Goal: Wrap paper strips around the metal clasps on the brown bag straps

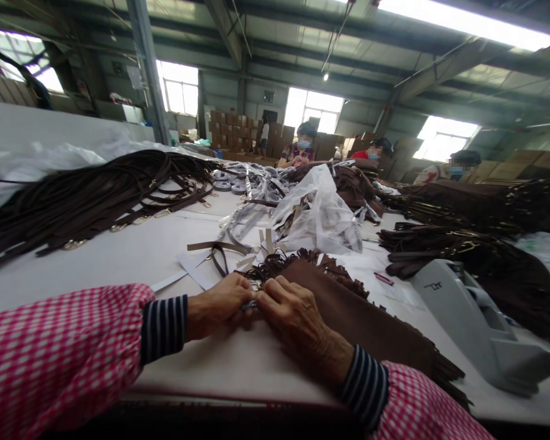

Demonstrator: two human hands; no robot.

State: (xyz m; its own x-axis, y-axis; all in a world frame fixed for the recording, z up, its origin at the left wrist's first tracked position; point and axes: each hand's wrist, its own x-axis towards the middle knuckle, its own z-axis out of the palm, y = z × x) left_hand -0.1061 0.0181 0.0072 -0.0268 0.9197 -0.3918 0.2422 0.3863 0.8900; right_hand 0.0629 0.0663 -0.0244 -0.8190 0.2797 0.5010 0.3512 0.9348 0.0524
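Note:
Both hands meet at the near middle of the white table, fingers bent and almost touching. My left hand is closed, its fingertips pinched at a small metal piece. My right hand is closed at the same metal piece from the other side, beside the near left edge of a brown fringed leather piece. A gold-coloured ring shows just behind the fingertips. How the metal parts join is hidden by the fingers. A dark strap loop lies beyond my left hand.
Long dark straps with metal clasps cover the left. Clear plastic wrap lies mid-table. At right are a grey tape dispenser, a red cutter and stacked brown bags. Several people sit beyond the table.

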